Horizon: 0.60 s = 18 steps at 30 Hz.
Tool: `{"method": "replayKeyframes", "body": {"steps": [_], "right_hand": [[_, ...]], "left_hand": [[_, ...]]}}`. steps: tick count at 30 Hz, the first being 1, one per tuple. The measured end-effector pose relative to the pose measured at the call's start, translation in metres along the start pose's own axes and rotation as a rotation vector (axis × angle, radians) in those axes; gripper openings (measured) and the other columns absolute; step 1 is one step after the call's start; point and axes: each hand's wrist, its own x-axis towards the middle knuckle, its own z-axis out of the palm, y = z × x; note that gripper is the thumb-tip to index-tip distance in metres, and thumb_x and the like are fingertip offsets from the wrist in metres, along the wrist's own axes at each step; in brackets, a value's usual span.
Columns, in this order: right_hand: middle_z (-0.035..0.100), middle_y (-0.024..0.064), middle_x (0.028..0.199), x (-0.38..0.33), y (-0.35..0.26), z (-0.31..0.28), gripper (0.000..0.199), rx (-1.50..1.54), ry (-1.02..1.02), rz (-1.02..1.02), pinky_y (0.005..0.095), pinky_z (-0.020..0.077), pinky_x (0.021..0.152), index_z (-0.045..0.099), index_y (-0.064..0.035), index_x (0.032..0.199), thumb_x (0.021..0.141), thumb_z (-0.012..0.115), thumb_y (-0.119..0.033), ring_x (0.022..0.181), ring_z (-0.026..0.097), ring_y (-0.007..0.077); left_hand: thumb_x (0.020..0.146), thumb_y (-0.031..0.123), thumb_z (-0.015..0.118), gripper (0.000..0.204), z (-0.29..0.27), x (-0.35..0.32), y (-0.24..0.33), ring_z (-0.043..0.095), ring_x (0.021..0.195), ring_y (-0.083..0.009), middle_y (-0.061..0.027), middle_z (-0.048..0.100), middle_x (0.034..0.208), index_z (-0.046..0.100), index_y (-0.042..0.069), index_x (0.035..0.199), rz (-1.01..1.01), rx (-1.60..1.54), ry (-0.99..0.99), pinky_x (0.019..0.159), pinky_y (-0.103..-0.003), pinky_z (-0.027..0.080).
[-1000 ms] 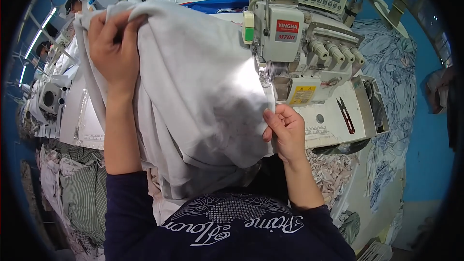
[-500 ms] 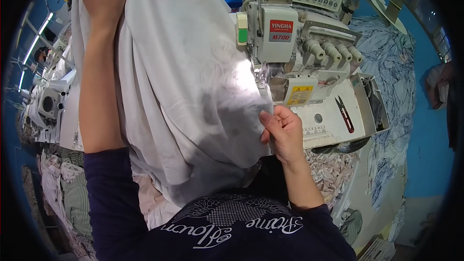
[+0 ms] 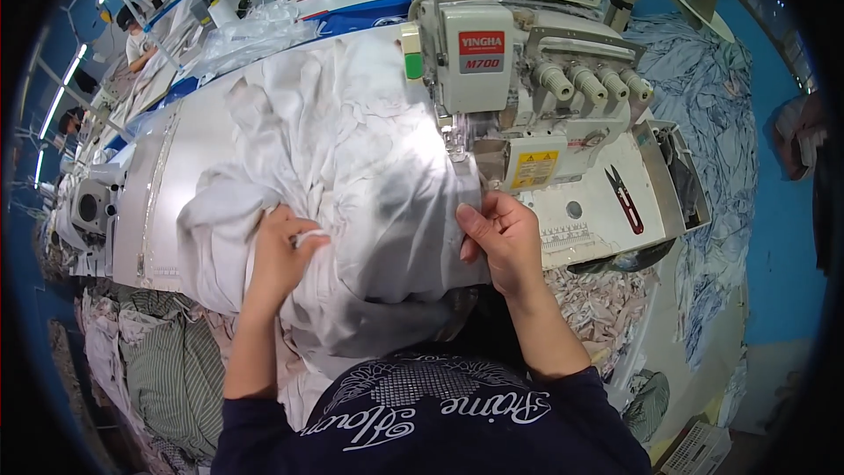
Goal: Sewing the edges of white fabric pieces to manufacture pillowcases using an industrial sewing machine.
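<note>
White fabric (image 3: 352, 132) lies bunched over the sewing table and drapes over its front edge toward my lap. My left hand (image 3: 286, 251) pinches a fold of it, left of the middle. At the right edge of the cloth, my right hand (image 3: 501, 237) grips it between thumb and fingers, just in front of the needle area. The white overlock sewing machine (image 3: 475, 62) stands beyond my right hand, its lamp shining on the cloth. The cloth's edge runs up to the presser foot (image 3: 457, 136); whether it lies under the foot I cannot tell.
Red-handled thread snips (image 3: 626, 200) lie on the machine bed beside a side bin (image 3: 673, 180). Blue-grey cloth (image 3: 703, 123) is heaped at the right. Striped green cloth (image 3: 171, 378) hangs below left. A clear plastic bundle (image 3: 255, 40) rests at the back; another person (image 3: 139, 46) sits far left.
My left hand has come down from the raised cloth at the upper left to the table, lowering the fabric into a bunch. My right hand keeps its hold near the machine.
</note>
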Motion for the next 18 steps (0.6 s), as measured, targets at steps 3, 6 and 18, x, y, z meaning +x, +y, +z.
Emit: {"method": "replayKeyframes", "body": {"steps": [3,6,18], "right_hand": [[0.055,-0.0002,0.059,-0.004,-0.001,-0.003,0.017,-0.06,-0.02,-0.027,0.0186,0.0397,0.043,0.055,-0.003,0.078,0.084,0.066,-0.015,0.045,0.051,0.0066],[0.055,-0.0012,0.06,0.001,0.007,-0.008,0.017,-0.039,-0.027,-0.066,0.0179,0.0392,0.043,0.055,-0.0037,0.079,0.085,0.065,-0.015,0.045,0.051,0.0059],[0.057,-0.0007,0.064,0.001,0.006,-0.006,0.015,0.019,-0.049,-0.071,0.0175,0.0412,0.043,0.056,-0.0036,0.08,0.086,0.064,-0.014,0.045,0.051,0.0054]], "left_hand": [[0.071,0.004,0.07,0.016,-0.002,-0.003,0.0,0.048,0.075,-0.0236,-0.0087,0.048,0.079,0.064,0.001,0.086,0.182,0.072,0.518,0.069,-0.031,0.04],[0.072,0.0,0.067,0.013,-0.025,0.024,0.023,0.047,0.07,-0.0172,-0.0054,0.046,0.078,0.063,0.001,0.084,0.199,-0.142,0.766,0.061,-0.026,0.039],[0.073,0.011,0.073,0.015,-0.119,0.118,0.08,0.055,0.071,-0.0129,-0.004,0.058,0.079,0.068,0.005,0.086,0.637,0.039,1.089,0.059,-0.023,0.042]]}}
